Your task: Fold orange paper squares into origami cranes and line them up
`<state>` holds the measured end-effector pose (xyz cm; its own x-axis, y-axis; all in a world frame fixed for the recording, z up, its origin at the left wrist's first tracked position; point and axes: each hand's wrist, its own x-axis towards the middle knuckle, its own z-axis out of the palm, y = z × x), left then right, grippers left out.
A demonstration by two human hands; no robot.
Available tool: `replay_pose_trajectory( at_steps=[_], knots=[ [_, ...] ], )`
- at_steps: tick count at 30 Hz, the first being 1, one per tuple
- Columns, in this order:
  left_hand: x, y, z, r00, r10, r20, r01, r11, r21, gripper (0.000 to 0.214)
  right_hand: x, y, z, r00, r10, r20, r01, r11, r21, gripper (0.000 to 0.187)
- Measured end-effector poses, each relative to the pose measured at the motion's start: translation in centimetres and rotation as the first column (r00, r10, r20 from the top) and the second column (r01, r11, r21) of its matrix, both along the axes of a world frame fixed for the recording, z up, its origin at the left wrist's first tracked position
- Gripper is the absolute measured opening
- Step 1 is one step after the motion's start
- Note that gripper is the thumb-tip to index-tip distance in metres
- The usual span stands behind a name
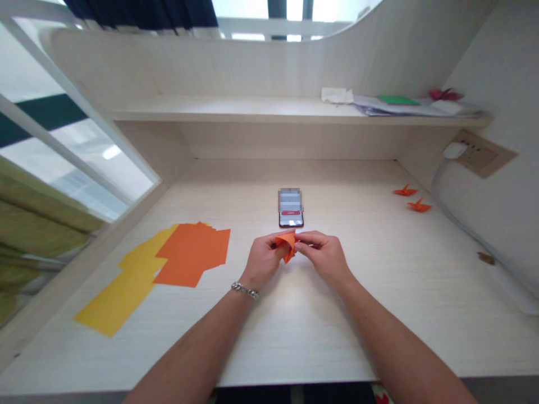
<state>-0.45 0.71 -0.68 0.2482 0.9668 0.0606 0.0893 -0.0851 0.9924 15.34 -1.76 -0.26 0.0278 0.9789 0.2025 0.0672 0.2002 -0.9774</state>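
A small piece of folded orange paper is held between both hands, just above the desk in the middle. My left hand is closed on its left side, with the thumb lying across the paper. My right hand pinches the paper's right edge between thumb and fingers. Part of the paper is hidden behind the fingers, so its exact folds cannot be made out. Right behind the hands a phone lies on the desk with its screen lit.
To the left, orange sheets overlap yellow sheets. Two folded orange paper cranes sit at the far right. A grey cable runs down from the wall socket. Papers lie on the shelf.
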Motion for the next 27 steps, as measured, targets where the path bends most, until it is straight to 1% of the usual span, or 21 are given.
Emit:
replay_pose_trajectory(
  at_steps=[9, 14, 17, 19, 22, 27],
  knots=[
    [0.08, -0.18, 0.68, 1.000, 0.029, 0.003, -0.030, 0.999, 0.032, 0.036, 0.15, -0.18, 0.27, 1.000, 0.028, 0.010, -0.028, 1.000, 0.010, 0.020],
    [0.15, -0.17, 0.56, 0.998, 0.057, -0.010, -0.056, 0.996, 0.074, 0.032, 0.04, -0.26, 0.34, 0.999, 0.014, 0.041, -0.015, 0.999, 0.038, 0.018],
    [0.31, -0.23, 0.47, 0.998, 0.056, -0.026, -0.054, 0.994, 0.092, 0.029, 0.06, -0.09, 0.13, 0.998, -0.001, 0.061, -0.001, 1.000, 0.023, 0.018],
    [0.45, -0.25, 0.39, 0.999, 0.041, -0.009, -0.040, 0.997, 0.065, 0.029, 0.08, 0.05, -0.09, 0.998, -0.015, 0.053, 0.017, 1.000, -0.023, 0.019],
    [0.66, -0.24, 0.26, 0.998, 0.027, 0.058, -0.026, 1.000, -0.018, 0.031, 0.07, 0.20, -0.41, 0.999, -0.036, 0.035, 0.039, 0.995, -0.088, 0.022],
    [0.93, -0.34, 0.33, 0.974, 0.049, 0.220, -0.011, 0.985, -0.170, 0.038, -0.02, 0.20, -0.55, 0.997, -0.055, 0.054, 0.059, 0.994, -0.089, 0.022]
  ],
)
